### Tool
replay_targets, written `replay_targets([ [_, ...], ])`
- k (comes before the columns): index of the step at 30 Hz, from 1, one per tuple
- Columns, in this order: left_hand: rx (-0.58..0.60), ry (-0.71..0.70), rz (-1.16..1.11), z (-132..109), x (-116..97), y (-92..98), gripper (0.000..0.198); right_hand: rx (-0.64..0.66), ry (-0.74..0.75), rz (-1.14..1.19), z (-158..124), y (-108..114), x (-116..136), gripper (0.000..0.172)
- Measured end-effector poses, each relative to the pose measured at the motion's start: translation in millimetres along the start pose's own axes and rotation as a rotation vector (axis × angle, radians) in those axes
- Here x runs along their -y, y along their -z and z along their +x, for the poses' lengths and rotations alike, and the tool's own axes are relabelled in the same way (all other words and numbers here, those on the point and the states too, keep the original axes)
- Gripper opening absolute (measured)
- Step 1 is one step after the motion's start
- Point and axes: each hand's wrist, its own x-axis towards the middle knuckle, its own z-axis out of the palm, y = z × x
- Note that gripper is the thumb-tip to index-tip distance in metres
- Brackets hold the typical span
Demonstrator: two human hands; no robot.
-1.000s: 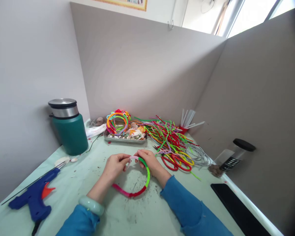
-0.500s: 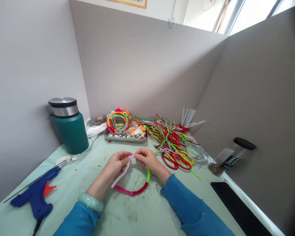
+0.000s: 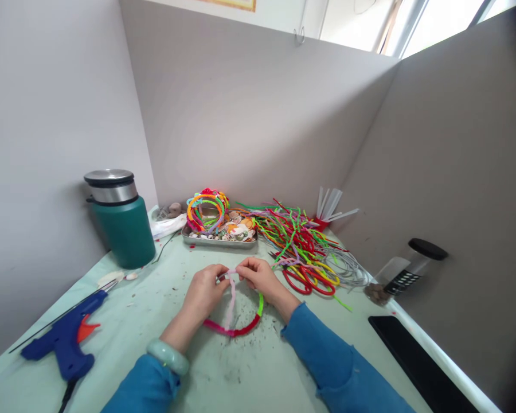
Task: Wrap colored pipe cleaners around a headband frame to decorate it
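My left hand (image 3: 205, 291) and my right hand (image 3: 260, 278) meet over the table, both with fingers pinched at the top of a curved headband (image 3: 241, 328) wrapped in red, pink and green fuzzy wire. A pale pink pipe cleaner (image 3: 231, 303) hangs from the pinch down across the hoop. The band's lower arc rests on the pale green table cover (image 3: 223, 373). I wear blue sleeves and a pale green bangle (image 3: 169, 357) on the left wrist.
A blue glue gun (image 3: 60, 344) lies at the left. A green flask (image 3: 121, 221) stands behind it. A metal tray (image 3: 219, 238) holds finished headbands and shells. Loose pipe cleaners (image 3: 296, 238), red scissors (image 3: 307, 281), a jar (image 3: 402, 272) and a black phone (image 3: 417, 361) lie right.
The pink pipe cleaner's free end has swung from my left side to hang down across the hoop. Both hands shifted slightly away from me with the headband.
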Motion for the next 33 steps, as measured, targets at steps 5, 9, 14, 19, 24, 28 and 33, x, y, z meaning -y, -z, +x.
replay_targets([
  [5, 0.028, 0.017, -0.067, 1, 0, 1.5, 0.023, 0.001, -0.005, 0.0, 1, 0, -1, 0.017],
  [9, 0.08, 0.196, -0.201, 3, 1, 2.4, 0.029, 0.025, -0.006, 0.012, 0, 0, 1, 0.017],
  [14, 0.17, 0.366, -0.426, 2, 2, 1.9, 0.031, 0.056, 0.014, -0.068, -3, -3, 4, 0.017],
  [19, 0.187, 0.396, -0.459, 1, -1, -0.4, 0.033, 0.044, 0.086, -0.178, -3, -4, 3, 0.018],
  [24, 0.224, 0.483, -0.611, 0, -1, 0.1, 0.029, 0.035, 0.135, -0.215, -3, -5, 0, 0.016],
  [28, 0.293, 0.529, -0.769, 1, 1, 1.3, 0.023, 0.06, 0.151, -0.193, -4, -7, 0, 0.015],
  [33, 0.174, 0.4, -0.428, 1, 2, 0.1, 0.031, 0.011, 0.134, -0.206, 0, -3, -6, 0.014],
])
